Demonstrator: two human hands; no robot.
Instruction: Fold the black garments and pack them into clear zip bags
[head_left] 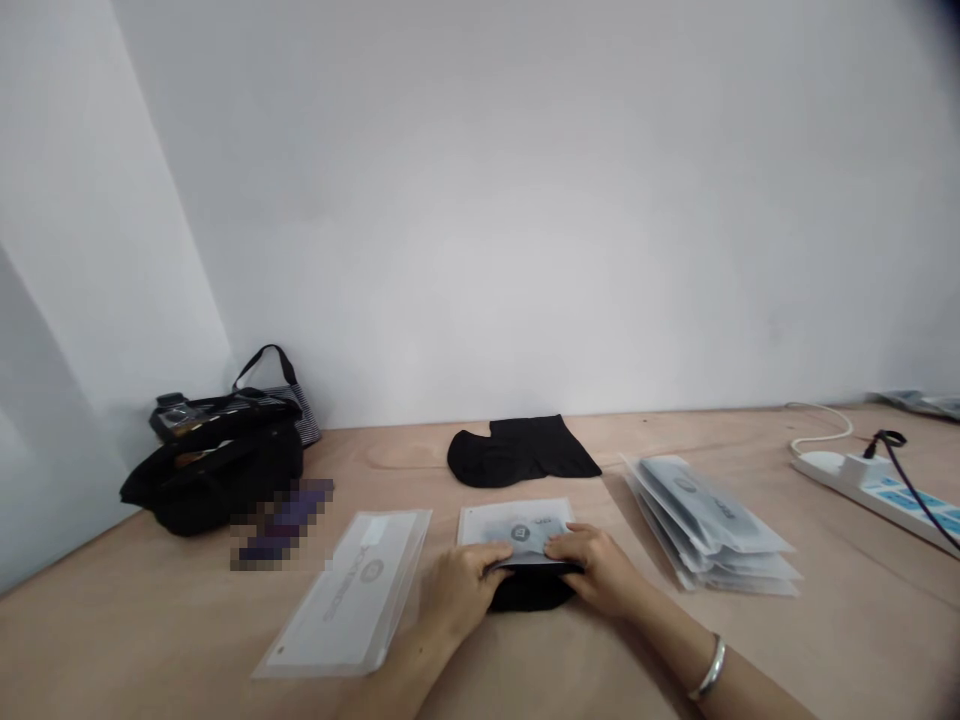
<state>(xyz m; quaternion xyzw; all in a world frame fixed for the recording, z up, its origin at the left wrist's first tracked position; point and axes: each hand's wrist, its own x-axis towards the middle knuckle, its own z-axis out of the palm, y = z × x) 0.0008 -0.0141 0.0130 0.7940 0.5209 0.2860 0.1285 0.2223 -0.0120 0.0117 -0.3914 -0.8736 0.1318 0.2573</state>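
A frosted plastic bag (480,520) with a printed round logo lies in front of me, its mouth towards me. Folded black cloth (531,592) sticks out of that mouth, and a darker patch shows through the plastic, so part of the cloth seems to be inside. My left hand (466,590) is closed on the left side of the bag's mouth, thumb on top. On the right side my right hand (598,568) pinches the mouth the same way. My fingers under the plastic are mostly hidden. Behind the bag lies another flat black cloth piece (529,450) with a rounded end.
Flat frosted bags (345,600) lie on the left. A stack of filled frosted bags (709,510) is on the right. Farther right is a power strip (892,490) with cables. A black bag (217,475) and a striped bag (306,412) stand at the back left by the wall.
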